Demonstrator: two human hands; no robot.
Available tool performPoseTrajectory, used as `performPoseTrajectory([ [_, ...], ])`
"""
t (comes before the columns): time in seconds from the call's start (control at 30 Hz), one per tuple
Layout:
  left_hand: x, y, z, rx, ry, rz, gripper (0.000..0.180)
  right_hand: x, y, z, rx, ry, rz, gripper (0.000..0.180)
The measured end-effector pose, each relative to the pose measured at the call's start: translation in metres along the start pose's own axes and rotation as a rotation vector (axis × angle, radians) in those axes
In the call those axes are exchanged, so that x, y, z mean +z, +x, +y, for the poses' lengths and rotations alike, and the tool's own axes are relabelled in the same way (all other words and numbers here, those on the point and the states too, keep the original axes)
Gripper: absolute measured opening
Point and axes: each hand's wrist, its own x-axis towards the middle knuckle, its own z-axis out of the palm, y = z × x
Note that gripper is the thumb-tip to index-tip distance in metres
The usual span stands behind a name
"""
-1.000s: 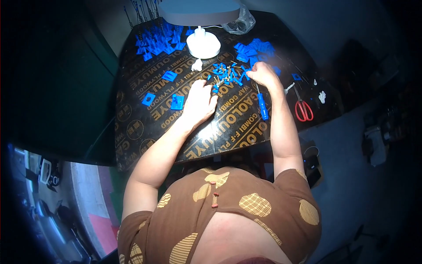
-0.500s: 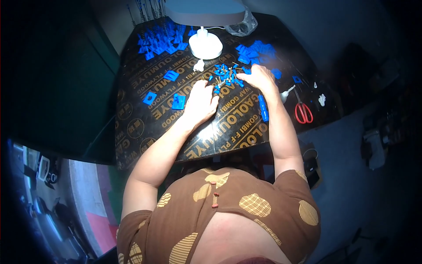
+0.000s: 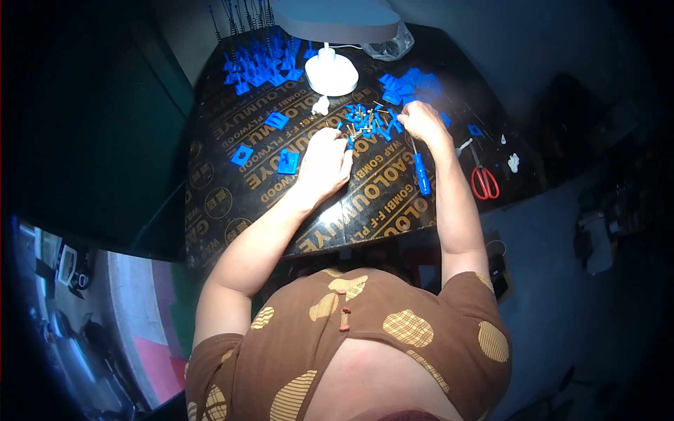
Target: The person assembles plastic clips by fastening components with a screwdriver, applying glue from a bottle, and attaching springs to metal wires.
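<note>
My left hand (image 3: 325, 163) is curled on the table at the left side of a loose pile of screws and small blue plastic pieces (image 3: 365, 121). One small blue piece (image 3: 339, 126) shows at its fingertips; what lies inside the curled fingers is hidden. At the pile's right edge, my right hand (image 3: 424, 125) has its fingertips closed on a small blue plastic piece (image 3: 400, 120), only partly visible. Just below that hand lies a screwdriver with a blue handle (image 3: 421, 175), its thin shaft pointing up toward the fingers.
Blue plates (image 3: 288, 161) lie left of my left hand. Blue parts with springs (image 3: 263, 59) crowd the far left. A white lamp (image 3: 331, 74) stands behind the screws, near more blue plates (image 3: 407, 84). Red-handled scissors (image 3: 485, 182) lie at right.
My right hand has drawn back to the right from the pile, its fingers now pinched together, and the screwdriver's shaft has come into sight. My left hand has edged slightly toward the pile.
</note>
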Motion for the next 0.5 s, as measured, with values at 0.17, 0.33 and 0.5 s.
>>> performPoseTrajectory([
  [0.17, -0.003, 0.003, 0.007, 0.031, -0.03, 0.017, 0.016, -0.004, 0.002, -0.015, -0.146, 0.066, 0.107, 0.02],
  [0.33, -0.007, 0.001, 0.013, 0.078, -0.001, -0.023, 0.013, -0.004, 0.0, -0.033, -0.286, 0.193, -0.024, 0.023],
  [0.5, -0.009, 0.002, 0.019, 0.082, 0.084, -0.157, 0.018, 0.001, -0.002, -0.033, -0.393, 0.212, -0.036, 0.022],
])
